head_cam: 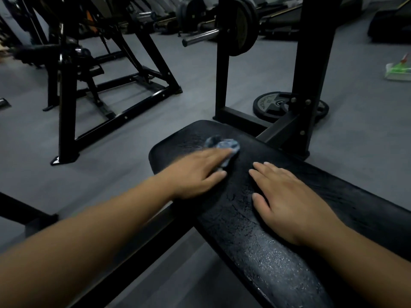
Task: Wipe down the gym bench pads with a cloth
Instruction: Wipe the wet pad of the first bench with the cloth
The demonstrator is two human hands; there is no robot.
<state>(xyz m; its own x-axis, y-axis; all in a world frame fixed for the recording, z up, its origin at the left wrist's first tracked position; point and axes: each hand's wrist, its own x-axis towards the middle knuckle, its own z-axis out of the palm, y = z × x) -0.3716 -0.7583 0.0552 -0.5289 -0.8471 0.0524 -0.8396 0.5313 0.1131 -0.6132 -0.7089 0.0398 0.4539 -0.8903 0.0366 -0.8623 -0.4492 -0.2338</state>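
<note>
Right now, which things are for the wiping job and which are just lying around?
For the job: the blue cloth, the bench pad, the left hand pressing the cloth, the right hand flat on the pad.
Just lying about: the weight plate on the floor, the loaded barbell, the green-and-white thing on the floor, the black machine frame.

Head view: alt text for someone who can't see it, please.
The left hand presses a crumpled blue-grey cloth onto the black bench pad near its end; the right hand rests flat on the pad beside it. A weight plate lies on the floor beyond.
</note>
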